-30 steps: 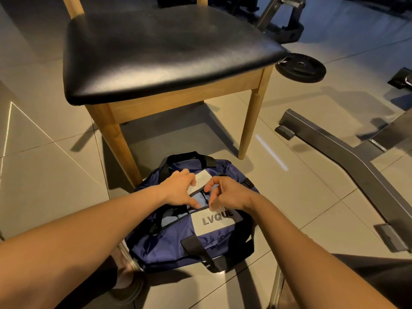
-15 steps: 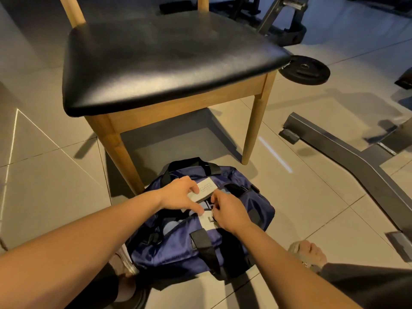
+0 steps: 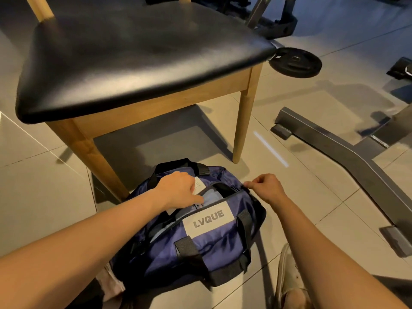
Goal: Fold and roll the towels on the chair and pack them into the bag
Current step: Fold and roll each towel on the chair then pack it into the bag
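- Grey tiled floor (image 3: pixel 40 197), dim gym room.
- One wooden chair (image 3: pixel 133 52), black padded seat.
- One steel bench frame (image 3: pixel 334 148) lying on the floor at right.
- One navy bag (image 3: pixel 200 248) on the floor in front of the chair: black straps, white "LVQUE" label (image 3: pixel 208 219), zip partly open.
- One black weight plate (image 3: pixel 296 63) behind the chair.
- Two hands: left hand (image 3: pixel 178 190) grips the bag's far zip edge; right hand (image 3: pixel 267 188) pinches the zip pull (image 3: pixel 244 185) at the bag's right end.
- Pale blue towel (image 3: pixel 210 198) shows inside the opening; can't tell how many.

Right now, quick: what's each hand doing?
Left hand: closed, gripping the top edge of the navy-blue fabric duffel bag.
Right hand: closed, pinching the zipper at the bag's end.
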